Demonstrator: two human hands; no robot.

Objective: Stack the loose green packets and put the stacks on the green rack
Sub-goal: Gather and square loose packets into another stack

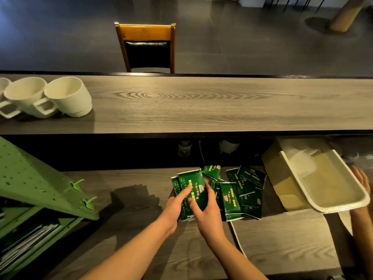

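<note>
Bench point(129, 235): grey wood-grain lower surface, carries the work. An upper ledge above it holds nested white cups point(66, 96) at far left.

Green rack point(30, 182): perforated, tilted, at the left edge of the bench, well apart from the packets. Its pegs jut toward the route a stack would take, so a carried stack could likely snag there and shed packets.

White tray point(323, 184): tipped up at the right, held by another person's hand point(363, 182), just beside the loose pile. If lowered or shifted, it may knock or cover packets.

Loose green packets point(240, 193): jumbled and overlapping, right of the hands, some lying on a white cord point(237, 237). Pulling one could drag the cord or scatter the rest.

Small stack of packets point(191, 184): slightly fanned, held between both hands at bench centre. The glossy wrappers probably slide, and uneven edges could let the stack splay.

Left hand point(175, 207): grip closed round the stack's left side, index finger laid across the top.

Right hand point(207, 213): grip curled on the stack's right edge.
</note>
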